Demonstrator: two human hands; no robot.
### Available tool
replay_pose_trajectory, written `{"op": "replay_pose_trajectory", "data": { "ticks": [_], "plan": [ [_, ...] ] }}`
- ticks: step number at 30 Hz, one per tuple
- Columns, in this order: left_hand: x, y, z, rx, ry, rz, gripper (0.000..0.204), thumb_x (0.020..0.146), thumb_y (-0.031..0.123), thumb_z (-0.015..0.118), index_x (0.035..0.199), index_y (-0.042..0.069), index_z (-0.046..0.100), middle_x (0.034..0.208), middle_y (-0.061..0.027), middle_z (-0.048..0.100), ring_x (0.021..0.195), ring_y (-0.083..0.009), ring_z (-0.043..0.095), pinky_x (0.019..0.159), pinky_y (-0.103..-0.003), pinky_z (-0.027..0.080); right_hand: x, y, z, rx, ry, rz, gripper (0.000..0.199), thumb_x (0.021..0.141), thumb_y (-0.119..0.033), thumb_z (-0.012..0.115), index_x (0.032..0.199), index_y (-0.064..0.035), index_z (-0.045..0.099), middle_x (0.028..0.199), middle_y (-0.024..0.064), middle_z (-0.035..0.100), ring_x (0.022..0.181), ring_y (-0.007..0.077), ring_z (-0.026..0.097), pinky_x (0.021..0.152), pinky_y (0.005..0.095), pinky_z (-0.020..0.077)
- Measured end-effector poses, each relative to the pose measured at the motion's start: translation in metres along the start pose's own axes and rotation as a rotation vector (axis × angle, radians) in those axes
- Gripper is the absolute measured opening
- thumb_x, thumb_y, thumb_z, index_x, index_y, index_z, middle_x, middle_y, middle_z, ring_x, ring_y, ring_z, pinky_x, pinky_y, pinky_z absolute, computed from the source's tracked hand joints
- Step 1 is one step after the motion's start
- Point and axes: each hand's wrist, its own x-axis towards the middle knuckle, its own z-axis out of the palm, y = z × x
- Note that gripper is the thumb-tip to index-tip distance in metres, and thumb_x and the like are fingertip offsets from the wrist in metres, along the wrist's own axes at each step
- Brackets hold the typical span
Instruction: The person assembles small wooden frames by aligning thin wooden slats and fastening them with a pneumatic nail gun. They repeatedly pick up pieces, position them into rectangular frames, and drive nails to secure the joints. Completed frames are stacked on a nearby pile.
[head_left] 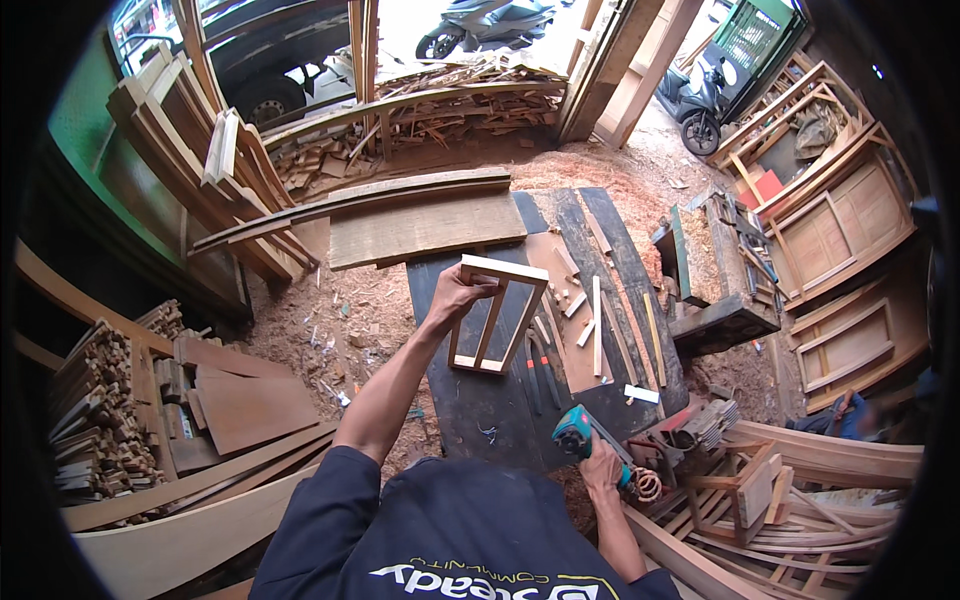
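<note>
Left hand (455, 292) raised over dark workbench (480, 410), fingers clamped round upper left corner of small wooden frame (497, 315), 1 centre slat, held tilted above bench. Right hand (600, 465) wrapped around teal power tool (580, 435) at bench's near edge. Chisels (540, 365) beside frame.

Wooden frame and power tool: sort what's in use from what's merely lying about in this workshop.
In use:
- small wooden frame, held up by the left hand
- teal power tool, gripped by the right hand
- dark workbench beneath them

Lying about:
- wood offcuts on the bench
- stacked planks
- parked scooter
- sawdust
</note>
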Motion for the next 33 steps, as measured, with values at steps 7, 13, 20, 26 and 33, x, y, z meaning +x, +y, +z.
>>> {"op": "replay_pose_trajectory", "data": {
  "ticks": [7,13,20,26,33],
  "plan": [
    [-0.007,0.003,0.007,0.000,0.036,-0.039,0.027,0.081,0.006,0.083,0.104,-0.001,0.071,0.096,-0.0107,0.076,0.087,-0.0159,0.072,0.082,-0.031,0.060,-0.015,0.021,0.067,0.011,-0.037,-0.066,0.072,0.071,-0.004,0.069,0.141,-0.0023,0.049,0.093,0.0168,0.063,0.090,0.0364,0.062,0.079,0.0482,0.0516],
    [-0.018,0.008,0.010,-0.017,0.057,-0.027,0.022,0.080,0.006,0.084,0.098,-0.001,0.075,0.094,-0.0110,0.076,0.085,-0.0158,0.073,0.080,-0.030,0.060,-0.002,-0.011,0.038,0.032,-0.349,0.104,0.075,0.075,-0.018,0.078,0.140,0.0034,0.045,0.105,0.0252,0.066,0.098,0.0423,0.065,0.088,0.0510,0.0501],
    [-0.024,0.003,0.006,-0.059,0.008,0.023,0.021,0.083,0.004,0.081,0.102,-0.001,0.072,0.096,-0.0118,0.076,0.088,-0.0175,0.073,0.082,-0.032,0.061,0.146,-0.122,-0.074,0.454,0.313,-0.495,0.033,0.090,-0.016,0.068,0.122,-0.0057,0.065,0.112,0.0189,0.066,0.107,0.0386,0.063,0.092,0.0456,0.0504],
    [-0.027,0.001,0.004,-0.131,-0.019,0.057,0.026,0.082,0.007,0.082,0.105,0.000,0.073,0.098,-0.0089,0.075,0.089,-0.0145,0.071,0.082,-0.030,0.060,0.242,-0.189,-0.106,0.465,0.220,-0.737,0.031,0.085,-0.008,0.071,0.116,-0.0075,0.071,0.118,0.0162,0.069,0.111,0.0332,0.064,0.097,0.0419,0.0499],
    [-0.029,0.004,0.003,-0.088,-0.014,0.068,0.031,0.083,0.005,0.081,0.111,-0.001,0.069,0.101,-0.0102,0.075,0.091,-0.0165,0.071,0.086,-0.031,0.060,0.251,-0.185,-0.075,0.549,0.195,-0.803,0.030,0.081,-0.003,0.073,0.111,-0.0063,0.073,0.116,0.0144,0.071,0.109,0.0331,0.067,0.096,0.0409,0.0523]
  ]
}}
